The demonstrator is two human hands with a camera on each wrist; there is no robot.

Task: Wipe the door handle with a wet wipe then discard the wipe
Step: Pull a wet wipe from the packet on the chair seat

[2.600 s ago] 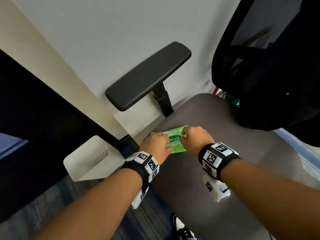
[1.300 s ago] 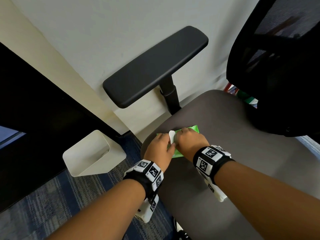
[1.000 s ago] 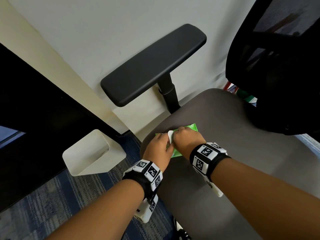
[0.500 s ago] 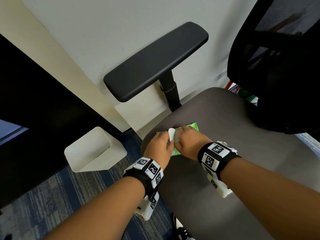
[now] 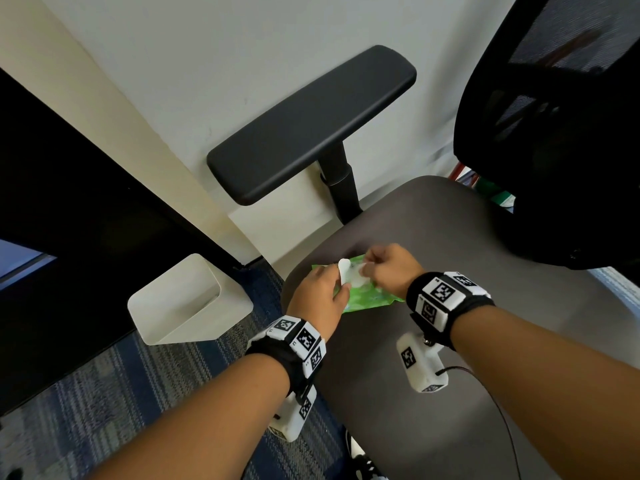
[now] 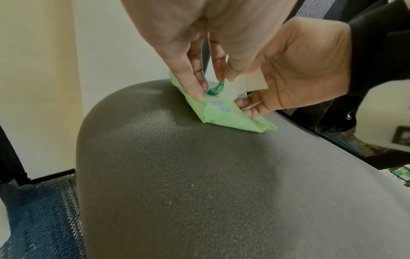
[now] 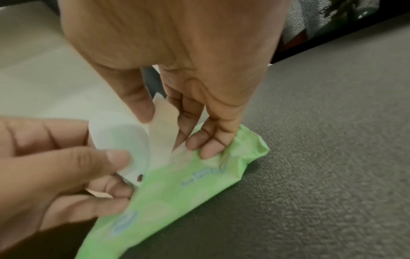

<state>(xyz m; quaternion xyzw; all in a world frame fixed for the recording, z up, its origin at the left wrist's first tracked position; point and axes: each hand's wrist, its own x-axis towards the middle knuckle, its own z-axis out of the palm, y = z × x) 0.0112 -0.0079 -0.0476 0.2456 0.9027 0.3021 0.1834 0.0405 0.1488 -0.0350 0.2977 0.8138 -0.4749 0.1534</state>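
Observation:
A green wet-wipe pack (image 5: 372, 301) lies on the grey chair seat (image 5: 467, 244), near its front left edge. My left hand (image 5: 337, 285) pinches the pack's white flap (image 7: 124, 140) and holds it peeled back. My right hand (image 5: 372, 271) pinches a white wet wipe (image 7: 163, 135) between thumb and forefinger, and the wipe stands partly out of the opening. The right hand's other fingers press on the pack's far end (image 7: 233, 150). No door handle is in view.
A white waste bin (image 5: 183, 306) stands on the blue carpet left of the chair, beside a dark door (image 5: 69, 202). The black armrest (image 5: 311, 123) rises behind my hands. The mesh backrest (image 5: 554, 133) fills the upper right. A thin cable (image 5: 498, 410) trails across the seat.
The flap has been peeled open by my left hand. My right hand has lifted a little and drawn a white wipe partly out of the pack.

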